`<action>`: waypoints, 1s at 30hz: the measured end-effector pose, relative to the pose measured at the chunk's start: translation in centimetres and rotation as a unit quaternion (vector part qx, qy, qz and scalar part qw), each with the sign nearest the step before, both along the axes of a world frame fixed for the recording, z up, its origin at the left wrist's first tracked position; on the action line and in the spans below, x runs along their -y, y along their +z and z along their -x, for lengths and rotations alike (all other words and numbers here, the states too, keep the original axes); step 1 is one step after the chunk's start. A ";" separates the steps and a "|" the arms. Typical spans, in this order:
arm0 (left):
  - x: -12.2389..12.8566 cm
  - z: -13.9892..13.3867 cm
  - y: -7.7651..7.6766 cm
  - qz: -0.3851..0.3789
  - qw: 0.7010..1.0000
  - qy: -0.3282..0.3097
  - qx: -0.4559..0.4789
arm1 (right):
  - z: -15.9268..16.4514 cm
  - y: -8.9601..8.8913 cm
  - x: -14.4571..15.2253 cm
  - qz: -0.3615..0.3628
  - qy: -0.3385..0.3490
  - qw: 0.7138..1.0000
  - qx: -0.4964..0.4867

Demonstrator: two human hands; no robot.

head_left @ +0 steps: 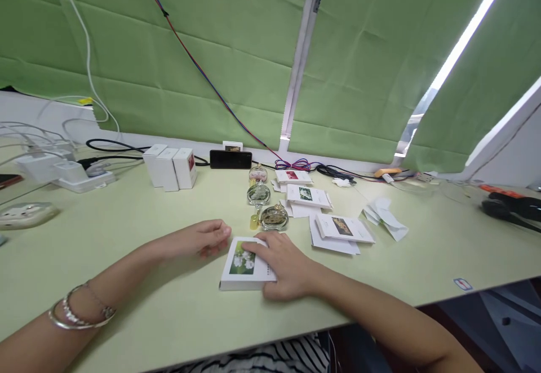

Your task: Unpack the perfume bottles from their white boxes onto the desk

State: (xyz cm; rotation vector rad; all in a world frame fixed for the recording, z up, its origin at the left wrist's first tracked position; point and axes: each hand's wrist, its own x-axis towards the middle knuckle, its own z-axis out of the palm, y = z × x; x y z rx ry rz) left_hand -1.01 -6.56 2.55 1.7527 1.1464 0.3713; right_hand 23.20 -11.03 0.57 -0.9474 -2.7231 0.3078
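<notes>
My right hand [291, 266] lies over the right side of a flat white box [243, 263] with a white-flower picture, its thumb and fingers gripping opposite edges. Just off the box's upper left corner is my left hand [205, 239], its fingers curled in and nothing visible in them. Directly behind the box stand perfume bottles: a dark-patterned one [274, 218], a green one [258, 194] and a pinkish one [257, 174]. A gold cap [254, 222] is beside the nearest bottle. To the right lie more white boxes, with leopard-like [342, 227], white-flower [308, 195] and red [293, 176] pictures, on white paper sheets.
Several upright white boxes [169, 167] stand at the back left. A black phone [230, 159] leans at the back. Crumpled white paper [385, 218] lies right, and chargers [76, 173] with cables crowd the far left. The table's front edge [262, 347] runs close to my body.
</notes>
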 end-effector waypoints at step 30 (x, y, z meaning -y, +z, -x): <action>1.9 -0.8 0.4 -0.104 0.991 -0.079 0.005 | 0.2 -0.7 1.2 0.091 -0.108 0.984 -0.104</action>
